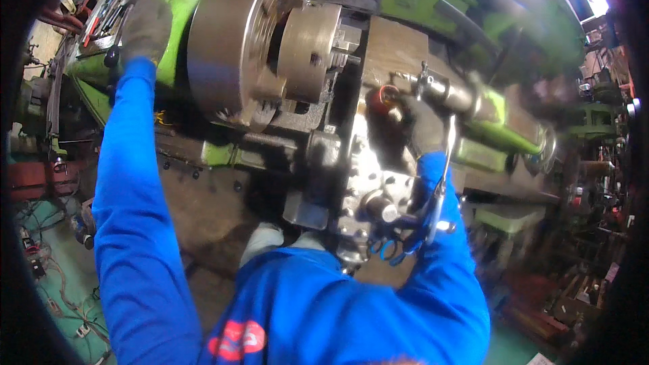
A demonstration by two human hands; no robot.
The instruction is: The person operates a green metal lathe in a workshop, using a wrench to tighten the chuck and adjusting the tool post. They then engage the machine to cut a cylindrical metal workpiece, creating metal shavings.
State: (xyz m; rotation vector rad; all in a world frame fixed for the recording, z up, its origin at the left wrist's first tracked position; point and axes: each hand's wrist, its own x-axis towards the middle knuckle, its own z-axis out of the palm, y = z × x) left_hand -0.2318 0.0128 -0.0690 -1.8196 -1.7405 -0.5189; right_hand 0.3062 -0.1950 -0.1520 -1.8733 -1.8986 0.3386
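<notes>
A large metal lathe chuck (226, 44) grips a thick round workpiece (311, 51) in its jaws. My left hand (145, 30), in a dark glove, is over the green headstock (179, 17) left of the chuck; motion smears its fingers. My right hand (426, 125), in a grey glove, is right of the tool carriage, its fingers curled at a small red-rimmed round thing (387, 96) whose kind I cannot make out. Just beyond that hand sits a drill bit (405, 80) in the tailstock (449, 93). The tool post (378, 196) stands in front of my body.
A bright metal lever (443, 176) slants up beside my right forearm. Blue-handled scissors (387, 249) lie near the tool post. Hand tools fill a tray (108, 23) at the far left. Cables (64, 284) run over the green floor at lower left. Shelves with parts line the right.
</notes>
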